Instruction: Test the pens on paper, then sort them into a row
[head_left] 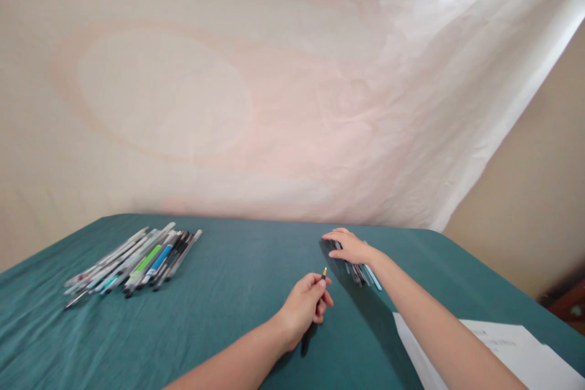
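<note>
My left hand (304,308) is closed around a black pen (307,341) with a gold-coloured tip. The tip points up and away from me, and the pen's dark lower end shows below the palm. Farther off to the right, my right hand (347,246) reaches over a small bunch of pens (359,274). Its fingers are stretched out, with the thumb apart from them, above or lightly touching the pens; contact is hard to make out. Part of that bunch lies hidden under the hand, while the lower ends and a light-blue pen (373,279) show beside the wrist.
A larger heap of pens (132,259), with green and blue barrels among them, lies on the left of the green tablecloth (237,256). Printed white paper sheets (530,353) lie under my right forearm. A pale cloth (274,103) hangs behind the table.
</note>
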A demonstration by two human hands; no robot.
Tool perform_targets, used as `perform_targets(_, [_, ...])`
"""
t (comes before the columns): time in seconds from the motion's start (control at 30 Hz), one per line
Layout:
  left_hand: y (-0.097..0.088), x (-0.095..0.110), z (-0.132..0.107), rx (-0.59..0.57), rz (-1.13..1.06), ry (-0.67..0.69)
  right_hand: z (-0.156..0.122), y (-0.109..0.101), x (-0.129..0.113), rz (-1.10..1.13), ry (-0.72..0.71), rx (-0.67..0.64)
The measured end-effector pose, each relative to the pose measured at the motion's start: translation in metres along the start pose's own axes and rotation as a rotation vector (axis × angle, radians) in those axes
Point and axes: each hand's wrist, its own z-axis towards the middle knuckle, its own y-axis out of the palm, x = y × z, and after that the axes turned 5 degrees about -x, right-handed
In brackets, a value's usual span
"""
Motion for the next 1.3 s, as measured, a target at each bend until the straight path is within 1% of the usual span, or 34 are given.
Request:
perform_targets(0.1, [0.000,0.000,0.000,-0.002,-0.005,-0.003,0.001,0.000,0.001,0.008,0.010,-0.009])
perform_targets(0.47, [-0.001,0.000,0.001,0.000,-0.008,-0.016,-0.004,-0.002,0.005,0.031,0.058,0.035])
perform_targets(0.63, [-0.001,0.000,0.000,0.002,-0.001,-0.018,-0.012,-0.005,0.001,0.039,0.053,0.063])
perform_targets(0.83, [0.000,-0.001,0.001,-0.001,0.013,-0.012,-0.025,0.000,0.001,0.014,0.084,0.088])
perform_targets(0.97, [-0.001,-0.001,0.001,-0.002,0.007,-0.015,-0.029,0.001,0.000,0.005,0.106,0.113])
perform_targets(1.07, [-0.002,0.000,0.001,0.003,-0.006,-0.017,-0.030,-0.003,-0.009,0.031,0.089,0.147])
perform_targets(1.17, [-0.002,0.000,0.001,0.008,-0.037,0.003,-0.032,-0.005,-0.029,0.132,0.054,0.217])
perform_targets(1.23, [-0.003,-0.001,0.002,0.016,-0.078,0.019,-0.034,-0.002,-0.048,0.279,0.061,0.238])
perform_targets(1.3, [-0.003,-0.001,0.003,0.019,-0.135,0.035,-0.037,0.007,-0.067,0.490,0.105,0.210])
